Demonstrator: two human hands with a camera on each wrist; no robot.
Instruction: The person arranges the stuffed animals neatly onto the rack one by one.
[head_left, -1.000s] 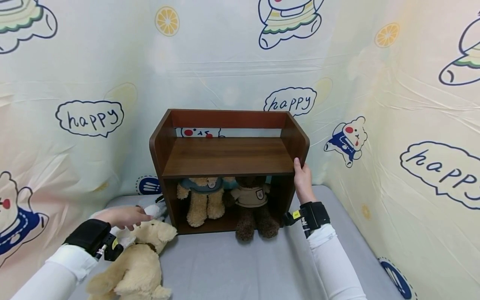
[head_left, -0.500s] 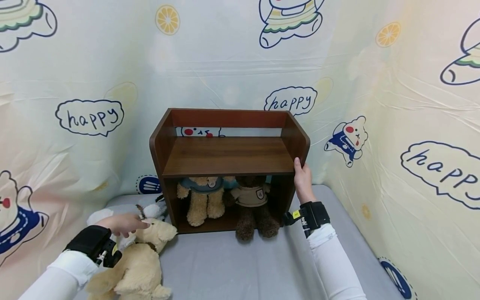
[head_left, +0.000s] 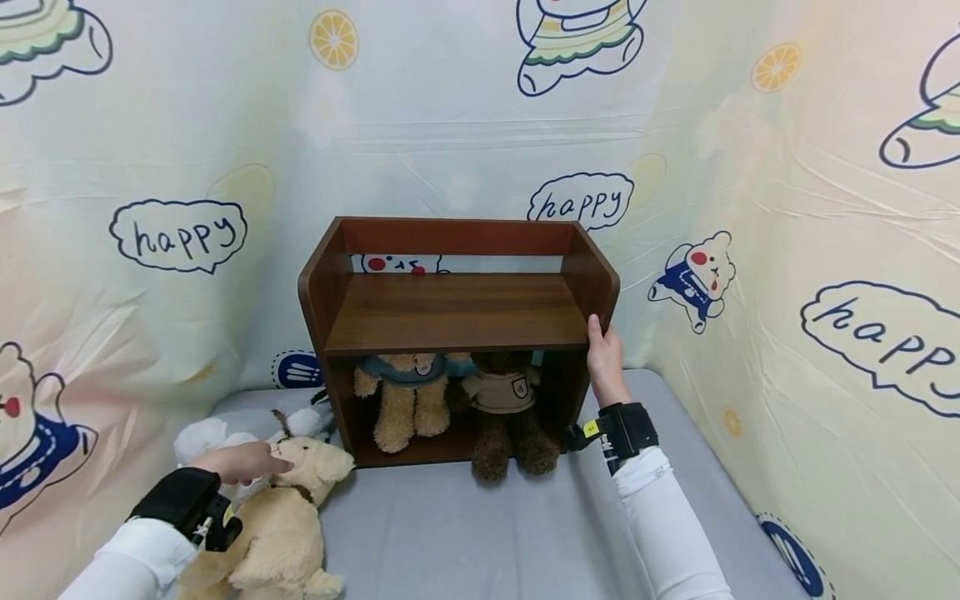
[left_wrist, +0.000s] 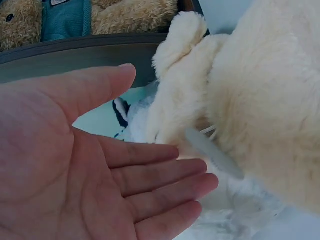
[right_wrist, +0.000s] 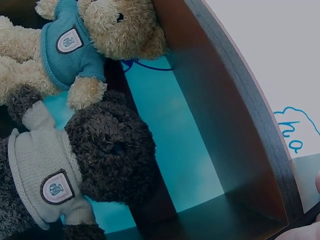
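Observation:
My left hand (head_left: 236, 462) hovers over a cream plush dog (head_left: 281, 542), its fingers straight in the left wrist view, with the tips beside the dog's fur and a pale tag (left_wrist: 215, 152). Nothing lies in its palm. On the other side, my right hand (head_left: 607, 367) grips the right side panel of a brown wooden shelf (head_left: 457, 312), thumb on the front edge. In the lower compartment sit a tan teddy bear (head_left: 412, 408) in a blue sweater and a dark brown teddy bear (head_left: 504, 417) in a light sweater. The shelf board hides most of their heads in the head view.
White and grey plush (head_left: 206, 437) lies behind the dog, left of the shelf. The grey-covered surface (head_left: 450, 533) extends in front of the shelf. A printed cloth backdrop (head_left: 450, 108) rises behind and on both sides.
My left hand has moved down and slightly toward me over the cream dog, uncovering the white and grey plush behind it. The right hand keeps its hold on the shelf.

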